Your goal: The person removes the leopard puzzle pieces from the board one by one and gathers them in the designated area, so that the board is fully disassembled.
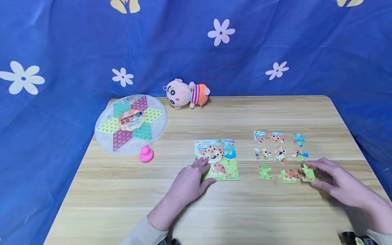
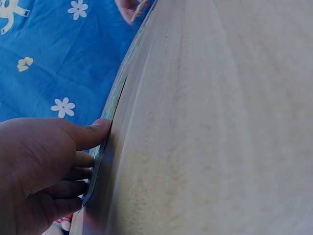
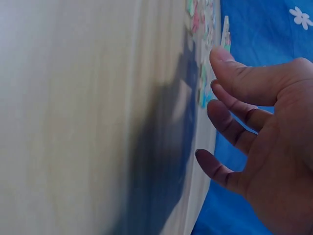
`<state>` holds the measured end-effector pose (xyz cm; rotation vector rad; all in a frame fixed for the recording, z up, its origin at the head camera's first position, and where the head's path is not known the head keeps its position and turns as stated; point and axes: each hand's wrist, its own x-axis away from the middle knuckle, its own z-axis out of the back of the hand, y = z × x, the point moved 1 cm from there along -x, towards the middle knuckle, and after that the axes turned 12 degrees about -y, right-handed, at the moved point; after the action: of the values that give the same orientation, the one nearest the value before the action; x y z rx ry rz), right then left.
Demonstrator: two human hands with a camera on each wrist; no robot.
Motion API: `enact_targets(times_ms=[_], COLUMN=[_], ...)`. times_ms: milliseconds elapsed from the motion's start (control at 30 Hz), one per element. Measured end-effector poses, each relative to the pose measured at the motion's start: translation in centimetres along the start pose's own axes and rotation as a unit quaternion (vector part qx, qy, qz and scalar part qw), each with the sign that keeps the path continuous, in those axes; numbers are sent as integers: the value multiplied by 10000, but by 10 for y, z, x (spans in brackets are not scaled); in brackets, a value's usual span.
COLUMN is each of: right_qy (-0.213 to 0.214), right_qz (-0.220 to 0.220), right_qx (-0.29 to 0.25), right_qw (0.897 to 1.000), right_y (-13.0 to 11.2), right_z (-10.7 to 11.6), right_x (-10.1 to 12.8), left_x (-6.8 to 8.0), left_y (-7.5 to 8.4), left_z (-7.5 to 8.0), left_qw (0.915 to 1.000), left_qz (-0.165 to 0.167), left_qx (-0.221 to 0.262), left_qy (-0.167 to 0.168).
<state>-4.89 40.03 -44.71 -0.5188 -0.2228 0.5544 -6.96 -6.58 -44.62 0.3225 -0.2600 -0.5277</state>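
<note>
My left hand [image 1: 190, 182] rests on the left part of a square leopard picture board [image 1: 228, 166], fingers stretched over it and thumb by its lower edge. In the left wrist view the left hand [image 2: 44, 161] lies along the board's thin edge. My right hand [image 1: 343, 182] pinches a green corner puzzle piece [image 1: 308, 173] between thumb and index finger. The right wrist view shows this puzzle piece [image 3: 226, 35] raised beyond the thumb, above the table. Left of the pinched piece sit several loose leopard puzzle pieces [image 1: 280, 153], spaced in rows.
A round Chinese checkers board [image 1: 159, 136] lies at the table's left, with a pink rubber duck [image 1: 146, 154] by its lower edge. A plush doll [image 1: 180, 93] lies at the back edge. A blue flowered cloth [image 1: 245, 58] hangs behind the wooden table [image 1: 122, 194].
</note>
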Motion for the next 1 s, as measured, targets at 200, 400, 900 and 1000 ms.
enact_targets(times_ms=[200,400,900,1000], right_qy=[-105,-299,-375,-384], right_qz=[-246,-344,-571,-593], right_qx=[-9,184,338,296], right_qw=[9996,9988,9971,9971], right_y=[8,13,17,17], right_z=[-3,-4,-6,-6], right_x=[6,8,9,10], left_x=[0,-1,-1,-2], left_y=[0,1,4,4], left_z=[0,0,-2,-2], left_qw=[10000,10000,9999,9999], left_qz=[6,11,100,94], left_qx=[-16,-22,-21,-5], left_qy=[21,4,-65,-69])
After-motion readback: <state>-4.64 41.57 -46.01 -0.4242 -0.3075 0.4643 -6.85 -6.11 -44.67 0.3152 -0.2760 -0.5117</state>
